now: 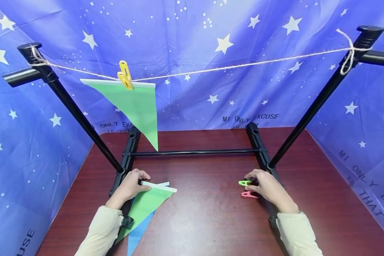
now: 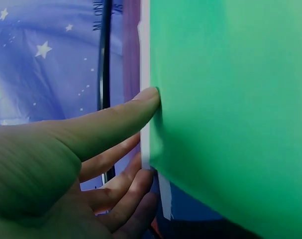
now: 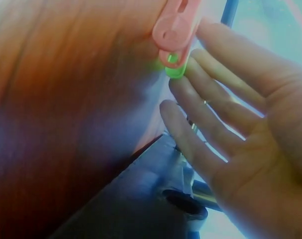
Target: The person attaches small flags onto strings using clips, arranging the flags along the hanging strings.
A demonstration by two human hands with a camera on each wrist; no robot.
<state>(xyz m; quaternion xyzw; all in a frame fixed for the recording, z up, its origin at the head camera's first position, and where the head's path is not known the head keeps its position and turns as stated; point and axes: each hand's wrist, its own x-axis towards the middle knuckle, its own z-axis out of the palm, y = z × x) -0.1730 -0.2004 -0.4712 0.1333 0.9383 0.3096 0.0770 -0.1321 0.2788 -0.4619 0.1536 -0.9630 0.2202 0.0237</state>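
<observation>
My left hand (image 1: 131, 186) pinches the white-edged top of a green pennant (image 1: 150, 204), thumb in front and fingers behind. A blue pennant (image 1: 142, 227) lies partly hidden beneath it. By the right side of the stand, my right hand (image 1: 267, 185) reaches around a green clothespin (image 1: 244, 183), its fingers fairly straight in the right wrist view. A pink clothespin (image 3: 176, 32) lies beside the green one, close to my thumb. Another green pennant (image 1: 137, 103) hangs from the string (image 1: 224, 68) under a yellow clothespin (image 1: 124, 75).
Black posts (image 1: 83, 122) rise at left and right with the string tied between them. A thin black crossbar (image 1: 195, 153) joins their feet on the reddish-brown table (image 1: 198, 220). Behind hangs a blue star-printed cloth (image 1: 192, 32).
</observation>
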